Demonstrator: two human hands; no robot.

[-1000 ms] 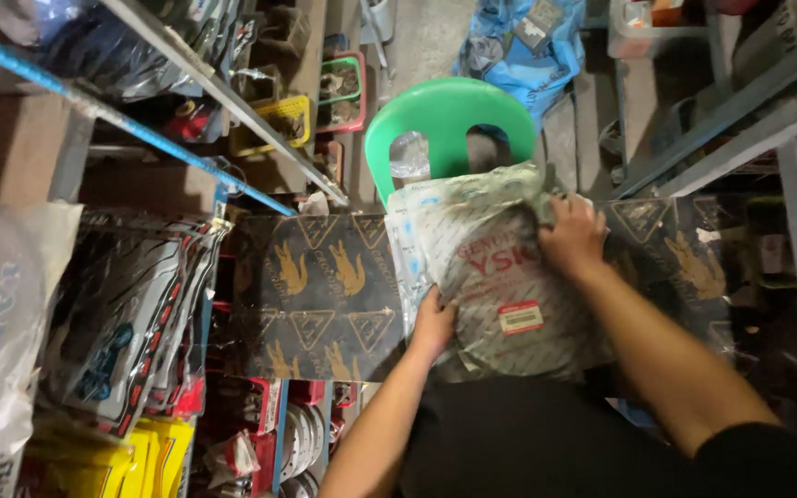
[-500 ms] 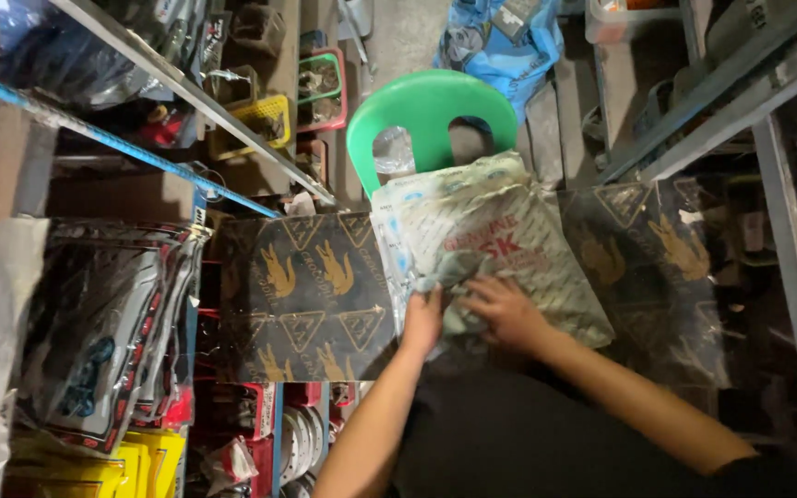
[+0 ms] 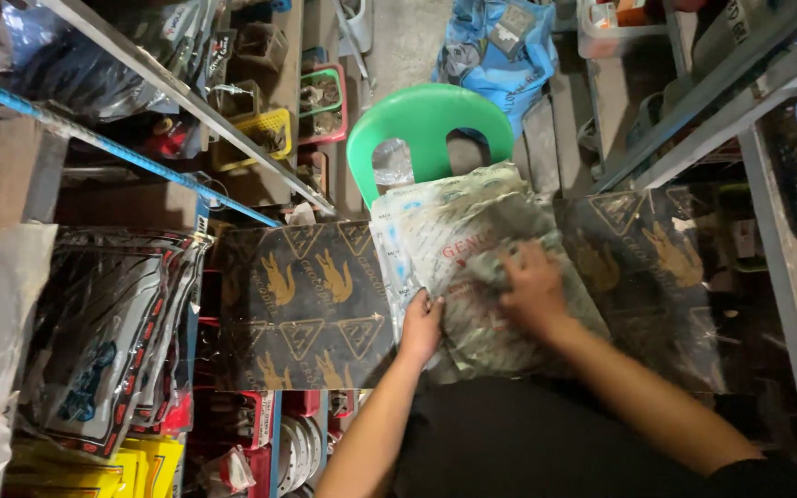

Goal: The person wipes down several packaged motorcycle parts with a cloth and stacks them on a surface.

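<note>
Head view, looking straight down. A stack of flat clear plastic packets (image 3: 472,267) lies at the centre of the frame, resting on the person's lap and reaching up to the green plastic chair (image 3: 428,124) at upper centre. The packets show grey contents and printed faces; their exact count cannot be told.

The left hand (image 3: 422,327) grips the lower left edge of the stack, thumb on top and fingers curled under, clenched on the packets. The right hand (image 3: 535,290) lies flat on the top packet just right of centre, fingers spread and pressing down; it is blurred, and whether it pinches a sheet or only presses cannot be told.

A black sheet with gold emblems (image 3: 306,309) lies just beside the stack at centre left, its right edge touching or slipping under the packets. A second dark sheet in glossy wrap (image 3: 657,277) lies at centre right, partly beneath the stack. Packaged goods hang on a shelf rack (image 3: 103,341) at lower left; small coloured baskets (image 3: 260,129) sit at upper left.

Judgement: the packets are slick and loosely squared. Handling would go best with the left hand firm at the edge as an anchor while the right hand works one packet at a time, sliding flat rather than lifting, since the stack overhangs the lap and could fan out toward the chair.
</note>
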